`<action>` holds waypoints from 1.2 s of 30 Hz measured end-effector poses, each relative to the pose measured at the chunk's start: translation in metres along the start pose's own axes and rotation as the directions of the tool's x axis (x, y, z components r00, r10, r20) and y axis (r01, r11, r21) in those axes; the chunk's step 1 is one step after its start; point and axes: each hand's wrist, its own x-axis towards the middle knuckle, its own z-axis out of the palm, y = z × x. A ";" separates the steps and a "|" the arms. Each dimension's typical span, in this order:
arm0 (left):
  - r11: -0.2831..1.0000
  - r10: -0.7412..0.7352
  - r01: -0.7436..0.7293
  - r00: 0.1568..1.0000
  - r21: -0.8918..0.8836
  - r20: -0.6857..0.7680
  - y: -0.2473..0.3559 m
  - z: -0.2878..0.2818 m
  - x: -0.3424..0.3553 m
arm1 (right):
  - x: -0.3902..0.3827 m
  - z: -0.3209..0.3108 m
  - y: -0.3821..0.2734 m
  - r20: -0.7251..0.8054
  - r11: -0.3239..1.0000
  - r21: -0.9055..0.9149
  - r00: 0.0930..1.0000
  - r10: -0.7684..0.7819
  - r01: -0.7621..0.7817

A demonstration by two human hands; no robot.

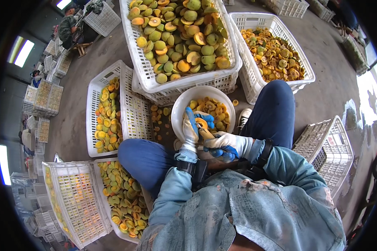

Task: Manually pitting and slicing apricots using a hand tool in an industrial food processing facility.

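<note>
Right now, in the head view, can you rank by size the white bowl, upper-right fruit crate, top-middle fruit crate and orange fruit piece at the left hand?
1. Top-middle crate, partly cut off; nearness may help
2. Upper-right crate
3. White bowl
4. Orange fruit piece

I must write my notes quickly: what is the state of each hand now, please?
Left hand: closed, holding a cut orange fruit piece.
Right hand: closed around a light-brown tool; its exact kind cannot be told.
</note>
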 end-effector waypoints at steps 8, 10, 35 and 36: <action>0.993 0.085 -0.097 0.983 0.064 0.164 0.025 0.012 -0.009 | -0.012 0.011 0.001 0.120 0.980 0.194 0.991 -0.056 0.032; 0.972 0.104 -0.158 0.953 -0.172 -0.284 0.019 0.001 0.004 | -0.010 0.010 -0.001 0.080 0.983 0.163 0.992 -0.094 0.080; -0.544 0.207 0.027 0.973 0.839 0.103 0.132 0.057 0.167 | 0.007 -0.015 -0.017 -0.425 0.407 -0.884 0.760 -0.492 -0.230; -0.567 0.227 -0.023 0.957 0.824 0.183 0.129 0.048 0.169 | 0.009 -0.016 -0.016 -0.408 0.397 -0.892 0.766 -0.497 -0.217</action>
